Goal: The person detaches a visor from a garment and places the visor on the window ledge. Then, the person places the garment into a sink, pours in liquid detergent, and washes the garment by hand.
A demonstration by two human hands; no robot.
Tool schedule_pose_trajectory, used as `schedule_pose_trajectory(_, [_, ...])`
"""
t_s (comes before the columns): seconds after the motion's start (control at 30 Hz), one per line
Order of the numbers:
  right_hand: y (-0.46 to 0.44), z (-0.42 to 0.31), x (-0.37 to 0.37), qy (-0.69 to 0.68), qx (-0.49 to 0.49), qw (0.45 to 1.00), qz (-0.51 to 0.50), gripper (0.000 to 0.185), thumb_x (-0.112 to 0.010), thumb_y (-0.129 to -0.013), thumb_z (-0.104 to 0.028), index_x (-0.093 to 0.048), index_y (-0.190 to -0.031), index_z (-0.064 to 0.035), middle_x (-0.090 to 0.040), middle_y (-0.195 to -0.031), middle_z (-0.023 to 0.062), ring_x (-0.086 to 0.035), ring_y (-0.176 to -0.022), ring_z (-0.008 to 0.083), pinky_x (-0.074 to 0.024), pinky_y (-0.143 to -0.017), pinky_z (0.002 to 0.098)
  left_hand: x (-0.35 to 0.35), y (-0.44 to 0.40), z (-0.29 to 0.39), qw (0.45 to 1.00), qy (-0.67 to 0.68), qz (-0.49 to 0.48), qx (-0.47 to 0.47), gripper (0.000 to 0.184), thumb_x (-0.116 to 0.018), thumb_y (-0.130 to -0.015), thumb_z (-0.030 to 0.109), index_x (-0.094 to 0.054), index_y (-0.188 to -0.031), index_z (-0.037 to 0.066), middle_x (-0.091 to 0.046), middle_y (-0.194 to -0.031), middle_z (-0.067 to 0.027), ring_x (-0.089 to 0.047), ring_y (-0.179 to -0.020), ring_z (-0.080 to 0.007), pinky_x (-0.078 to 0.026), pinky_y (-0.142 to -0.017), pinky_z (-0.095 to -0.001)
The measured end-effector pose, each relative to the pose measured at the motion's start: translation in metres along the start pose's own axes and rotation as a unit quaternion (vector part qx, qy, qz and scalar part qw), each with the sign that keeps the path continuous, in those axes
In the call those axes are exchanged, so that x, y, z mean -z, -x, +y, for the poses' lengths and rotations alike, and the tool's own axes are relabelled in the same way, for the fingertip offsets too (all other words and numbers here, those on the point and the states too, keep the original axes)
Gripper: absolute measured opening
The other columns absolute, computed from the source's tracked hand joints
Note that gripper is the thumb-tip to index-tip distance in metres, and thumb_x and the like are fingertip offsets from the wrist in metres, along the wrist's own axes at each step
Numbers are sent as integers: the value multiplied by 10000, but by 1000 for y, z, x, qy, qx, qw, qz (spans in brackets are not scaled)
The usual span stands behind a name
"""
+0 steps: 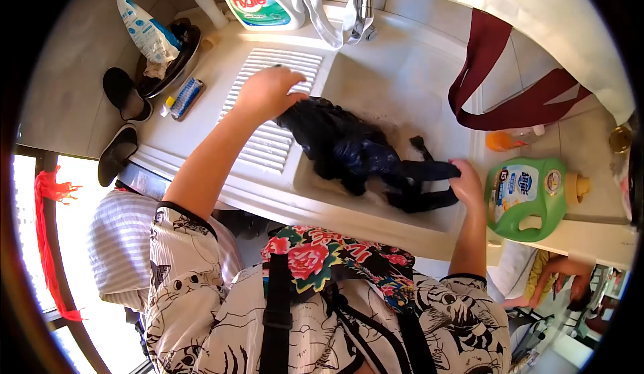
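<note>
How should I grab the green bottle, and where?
Probably grab the green bottle by its handle, coming from the near side. The handle runs along that edge as an open loop, so there should be room to curl around it.

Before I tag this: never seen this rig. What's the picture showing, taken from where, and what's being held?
No machine here: just a person's bare left hand and right hand. The single picture comes from a camera worn on their head, looking forward and down.

The right hand grips one end of a bunched dark cloth in the basin. The left hand is at the other end, by the ribbed washboard; whether it grips, I can't tell.

Around them: a green jug right, a white jug behind, a brush left.
</note>
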State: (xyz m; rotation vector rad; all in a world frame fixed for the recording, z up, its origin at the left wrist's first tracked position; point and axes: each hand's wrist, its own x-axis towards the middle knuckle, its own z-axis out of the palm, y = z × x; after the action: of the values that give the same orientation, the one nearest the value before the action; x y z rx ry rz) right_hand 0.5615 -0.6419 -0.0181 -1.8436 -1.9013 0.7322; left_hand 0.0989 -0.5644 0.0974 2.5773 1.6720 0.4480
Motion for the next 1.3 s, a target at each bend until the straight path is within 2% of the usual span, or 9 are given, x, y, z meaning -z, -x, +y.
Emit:
schedule_pose_trajectory(0.27, [-23, -118, 46, -307, 85, 946, 57, 288, -478, -658, 79, -592, -915, 15, -601, -751, 37, -573, -697, 109, -464, -661, 247, -79, 21, 57, 953, 23, -293, -72, 628, -661, -737, 512, -556, -1212, 115, -610, -1067, -162, -553, -1057, -340, -458, -878, -410])
schedule_pose_trajectory(0.37, [-26, -172, 44, -207, 242, 947, 41, 320, -477, -628, 78, -607, -911, 5, -621, -780, 70, -590, -719, 148, -470, -693, 264, -102, 10, 113, 979, 105, 78, -156, 745, -662, -714, 563, -506, -1243, 61, -603, -1094, -180, -507, -1121, -357, -424, -922, -396])
schedule_pose_trajectory(0.47, [-43, -182, 32, -191, 285, 939, 38, 322, -530, -607, 53, -606, -915, 4, -619, -836, 124, -596, -754, 194, -472, -722, 278, -87, -22, 139, 891, 453, -24, -4, 523, -690, -772, 343, -530, -1136, 3, -641, -927, -189, -614, -906, -322, -474, -793, -397])
schedule_pose_trajectory(0.77, [-65, -6, -86, 201, -39, 971, -122, 417, -676, -701, -208, -595, -1091, -84, -628, -1025, 175, -588, -984, 344, -465, -841, 427, -102, 3, 94, 946, 212, -230, 86, 399, -680, -785, 301, -591, -1054, 20, -644, -912, -190, -610, -886, -345, -475, -751, -386])
schedule_pose_trajectory(0.9, [-98, 95, -172, -156, -218, 947, 179, 661, -764, -682, -276, -503, -1190, 57, -568, -1141, 201, -539, -1087, 312, -420, -938, 364, -146, 26, 89, 933, 221, -274, 73, 418, -657, -813, 326, -578, -1083, 17, -643, -881, -185, -628, -826, -294, -486, -717, -366])
schedule_pose_trajectory(1.0, [-90, 68, -200, -28, -324, 899, 295, 684, -764, -688, -296, -491, -1219, 37, -547, -1179, 198, -516, -1114, 300, -399, -961, 358, -154, 29, 85, 881, 343, -238, 221, 395, -626, -851, 290, -554, -1124, 14, -652, -868, -143, -628, -767, -239, -499, -678, -350])
schedule_pose_trajectory(1.1, [-87, 64, -207, -169, -409, 875, 196, 632, -764, -692, -289, -514, -1194, 1, -565, -1116, 176, -522, -1068, 312, -411, -939, 418, -144, 23, 74, 610, 660, -107, 426, 302, -566, -869, 101, -510, -1143, -13, -632, -996, -120, -624, -910, -237, -495, -813, -352])
schedule_pose_trajectory(1.17, [-106, 101, -217, -501, -466, 729, 28, 444, -743, -732, -262, -571, -1089, -61, -590, -876, 87, -583, -775, 230, -491, -664, 383, -114, 15, 70, 541, 728, -54, 417, 299, -553, -855, 60, -509, -1143, -6, -626, -1018, -125, -619, -926, -243, -488, -836, -356])
schedule_pose_trajectory(1.3, [-104, -19, -97, -592, -202, 779, -44, 213, -692, -799, -217, -578, -900, -68, -419, -618, -60, -359, -497, 47, -280, -461, 228, -85, -3, 41, 431, 867, 2, 251, 327, -499, -688, -80, -519, -994, 33, -616, -1068, -138, -582, -1009, -266, -446, -909, -365])
